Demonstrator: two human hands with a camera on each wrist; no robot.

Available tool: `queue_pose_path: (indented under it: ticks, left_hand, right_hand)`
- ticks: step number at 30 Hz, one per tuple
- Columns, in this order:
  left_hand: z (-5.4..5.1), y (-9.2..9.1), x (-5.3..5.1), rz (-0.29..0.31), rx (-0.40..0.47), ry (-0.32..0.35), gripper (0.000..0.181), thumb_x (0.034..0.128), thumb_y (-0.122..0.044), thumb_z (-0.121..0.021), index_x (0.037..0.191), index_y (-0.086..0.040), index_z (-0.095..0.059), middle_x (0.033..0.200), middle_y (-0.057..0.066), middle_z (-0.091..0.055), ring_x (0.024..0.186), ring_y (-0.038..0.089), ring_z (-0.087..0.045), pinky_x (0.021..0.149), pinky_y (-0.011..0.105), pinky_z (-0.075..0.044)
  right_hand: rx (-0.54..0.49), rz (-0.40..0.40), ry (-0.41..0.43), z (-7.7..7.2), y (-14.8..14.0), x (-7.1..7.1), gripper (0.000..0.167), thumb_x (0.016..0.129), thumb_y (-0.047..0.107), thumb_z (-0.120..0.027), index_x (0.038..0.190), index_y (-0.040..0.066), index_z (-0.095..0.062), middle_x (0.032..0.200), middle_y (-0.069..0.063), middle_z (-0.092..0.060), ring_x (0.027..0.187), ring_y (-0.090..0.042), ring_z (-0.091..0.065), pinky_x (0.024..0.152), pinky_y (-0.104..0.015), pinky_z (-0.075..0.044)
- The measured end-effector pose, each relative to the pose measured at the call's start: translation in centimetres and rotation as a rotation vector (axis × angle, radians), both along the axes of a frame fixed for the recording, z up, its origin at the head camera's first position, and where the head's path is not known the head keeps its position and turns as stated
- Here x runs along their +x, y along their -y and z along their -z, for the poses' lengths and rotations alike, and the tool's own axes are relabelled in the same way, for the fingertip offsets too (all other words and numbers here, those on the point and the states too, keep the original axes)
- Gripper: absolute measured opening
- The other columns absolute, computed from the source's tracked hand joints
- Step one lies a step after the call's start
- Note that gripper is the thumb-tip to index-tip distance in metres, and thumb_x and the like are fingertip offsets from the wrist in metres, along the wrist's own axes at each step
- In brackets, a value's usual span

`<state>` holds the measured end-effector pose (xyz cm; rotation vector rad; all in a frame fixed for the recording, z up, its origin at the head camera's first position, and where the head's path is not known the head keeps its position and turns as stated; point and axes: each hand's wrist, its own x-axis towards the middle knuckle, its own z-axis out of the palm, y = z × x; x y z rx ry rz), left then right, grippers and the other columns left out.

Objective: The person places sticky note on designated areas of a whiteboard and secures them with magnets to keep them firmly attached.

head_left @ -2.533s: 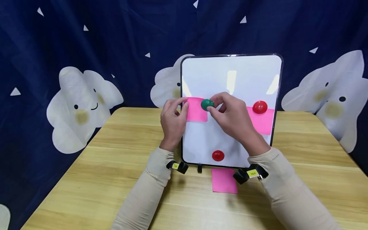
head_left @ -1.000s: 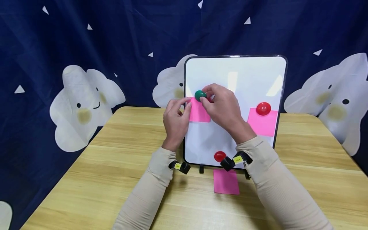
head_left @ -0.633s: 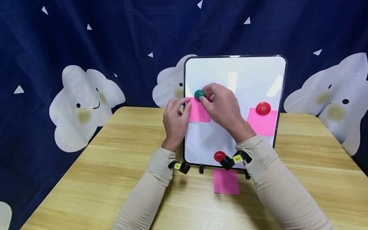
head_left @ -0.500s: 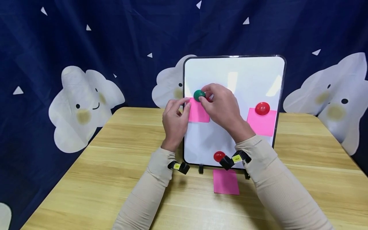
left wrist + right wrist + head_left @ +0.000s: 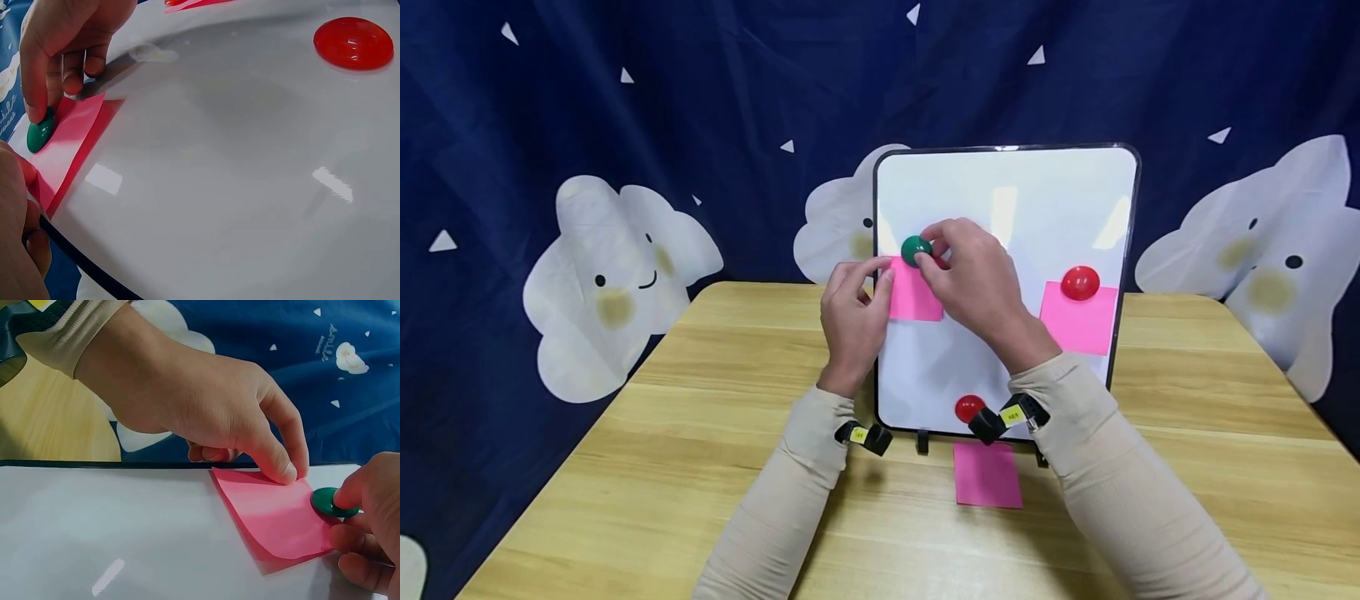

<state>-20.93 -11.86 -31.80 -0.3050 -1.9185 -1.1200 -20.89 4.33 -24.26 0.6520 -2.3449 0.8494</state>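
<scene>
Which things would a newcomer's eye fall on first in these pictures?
Probably the green magnet, pinched by the right hand at the top of a pink note, which the left hand holds near the left edge of the whiteboard. Then, perhaps, the red magnet on another pink note, toward the board's right side.

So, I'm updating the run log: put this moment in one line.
left hand: holds pink note near left edge of whiteboard | right hand: pinches green magnet at note's top edge | loose note: on table
</scene>
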Motion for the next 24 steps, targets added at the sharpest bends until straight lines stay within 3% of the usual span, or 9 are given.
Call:
queue_pose_path:
  ticks: [24]
  left_hand:
    - [0.09,0.02,-0.11,-0.004,-0.002,-0.007,0.021,0.0965,-0.019,-0.069,0.115,-0.011,-0.076,0.096,0.008,-0.059,0.062,0.015,-0.046,0.057,0.027,-0.045]
  right_hand:
    - [0.043,0.016,-0.031,0.07,-0.05,0.01,0.034,0.090,0.020,-0.075,0.119,0.002,-0.070,0.100,-0.013,-0.062,0.085,-0.024,-0.064,0.070,-0.037,-0.057]
